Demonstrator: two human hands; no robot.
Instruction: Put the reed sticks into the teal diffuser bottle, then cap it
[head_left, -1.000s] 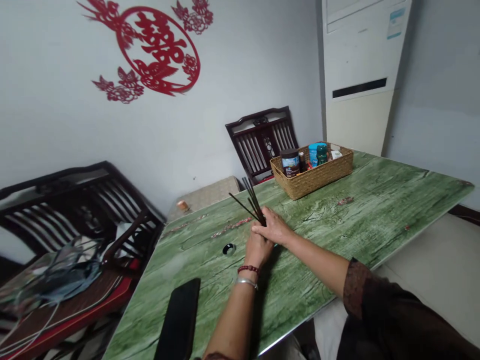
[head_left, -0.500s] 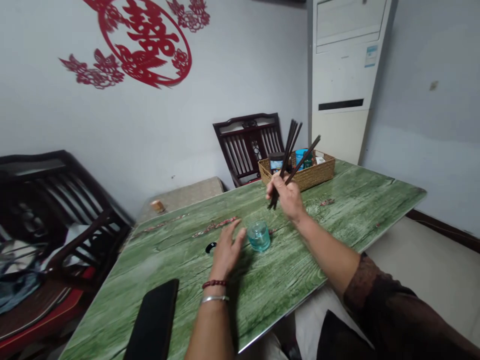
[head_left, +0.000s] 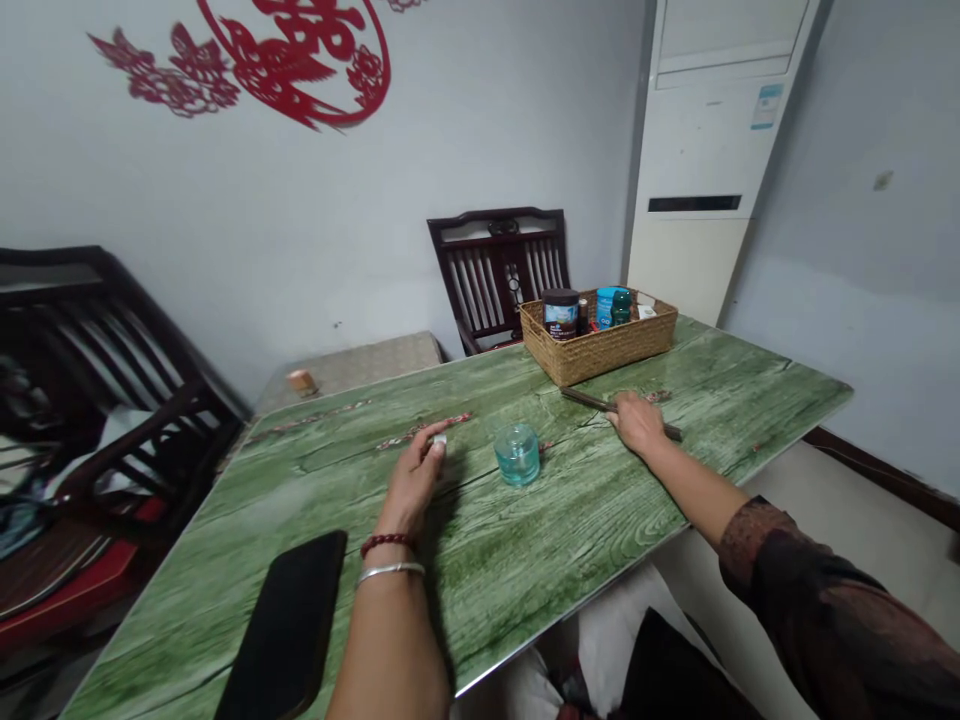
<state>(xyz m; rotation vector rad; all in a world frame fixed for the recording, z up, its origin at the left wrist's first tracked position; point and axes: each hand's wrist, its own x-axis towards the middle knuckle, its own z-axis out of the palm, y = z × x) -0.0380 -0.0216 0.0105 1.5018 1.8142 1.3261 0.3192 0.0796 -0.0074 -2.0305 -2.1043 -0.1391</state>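
My right hand (head_left: 636,420) rests on the green table (head_left: 525,540) at the right, its fingers closed over a bundle of thin dark sticks (head_left: 589,400) that lie flat on the tabletop. A small clear bluish glass jar (head_left: 517,455) stands open between my hands. Left of the jar, my left hand (head_left: 415,478) lies on the table with its fingertips pinched on a small whitish object (head_left: 439,439). Both hands are clear of the jar.
A wicker basket (head_left: 600,352) with jars and bottles stands at the table's far side. A black phone (head_left: 283,632) lies near the front left edge. A dark wooden chair (head_left: 497,268) stands behind the table, a wooden bench (head_left: 97,400) at the left and a white standing air conditioner (head_left: 705,150) at the right.
My right hand lifted the sticks up out of the jar, carried them right and laid them flat on the table. My left hand let go of the jar and moved left onto a small object.
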